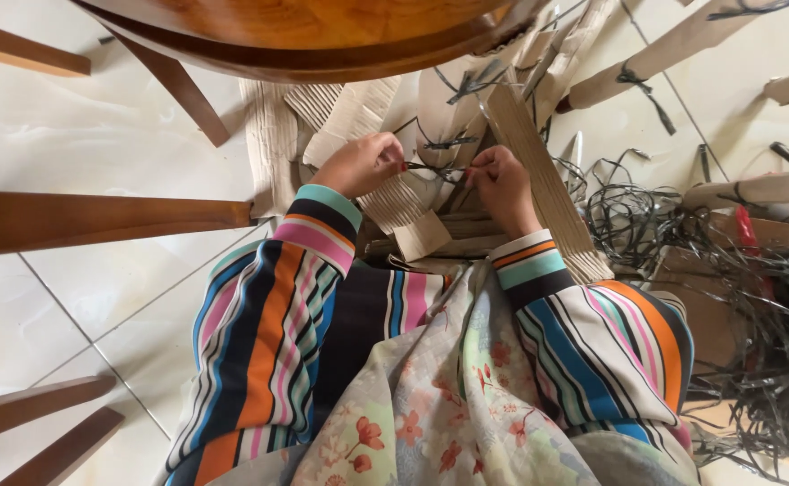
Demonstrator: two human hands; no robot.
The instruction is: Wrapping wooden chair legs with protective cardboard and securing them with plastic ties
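White tiled floor (pixel 97 135) under wooden table (pixel 322 27) | left hand (pixel 363 164) and right hand (pixel 500 184) both pinch a black plastic strap (pixel 435 168) over corrugated cardboard strips (pixel 538 180) | strap tangle (pixel 763 297) at right

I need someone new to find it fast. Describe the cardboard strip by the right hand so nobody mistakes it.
Start at the round wooden table at the top and drop to the two hands below its edge. The cardboard strip rises beside the right hand, slanting from the table down toward the striped sleeve. Unlike the flat scraps around it, it is long, narrow and ribbed.
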